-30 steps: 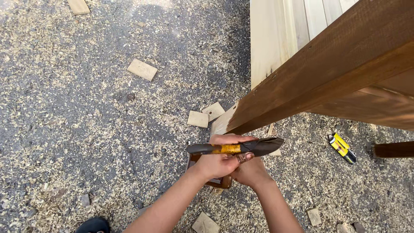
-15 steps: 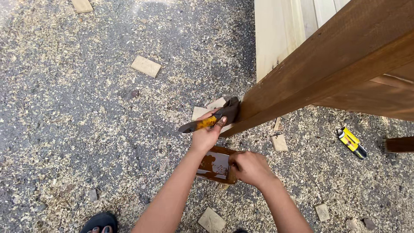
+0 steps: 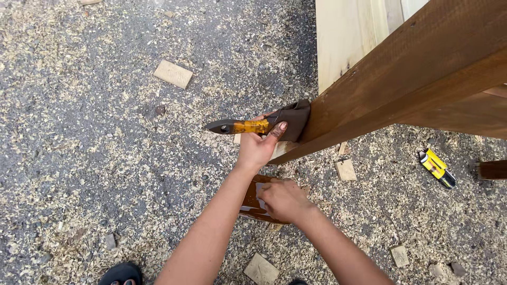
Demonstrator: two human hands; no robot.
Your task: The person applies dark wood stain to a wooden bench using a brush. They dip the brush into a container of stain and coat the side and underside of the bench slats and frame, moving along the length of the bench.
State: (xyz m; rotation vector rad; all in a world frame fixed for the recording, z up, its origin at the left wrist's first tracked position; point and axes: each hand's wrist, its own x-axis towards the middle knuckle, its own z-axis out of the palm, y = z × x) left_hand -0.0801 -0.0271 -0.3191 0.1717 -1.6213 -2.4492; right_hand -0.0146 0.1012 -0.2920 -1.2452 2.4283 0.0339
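pale wood offcut point(image 3: 173, 73) lies on sawdust-strewn gravel floor point(image 3: 79, 158) at left. left hand point(image 3: 257, 149), grip pinching yellow-handled paintbrush w/ dark stained bristles point(image 3: 259, 123), bristles touching end of dark brown stained wooden beam point(image 3: 412, 79). right hand point(image 3: 282, 199), grip closed on brown-smeared stain can point(image 3: 252, 200) below. yellow & black tool point(image 3: 437, 168) lies at far right.

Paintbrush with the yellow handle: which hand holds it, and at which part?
The left hand grips the stain-darkened paintbrush on its yellow handle, near the bristles. The bristles touch the end of the brown-stained wooden beam.
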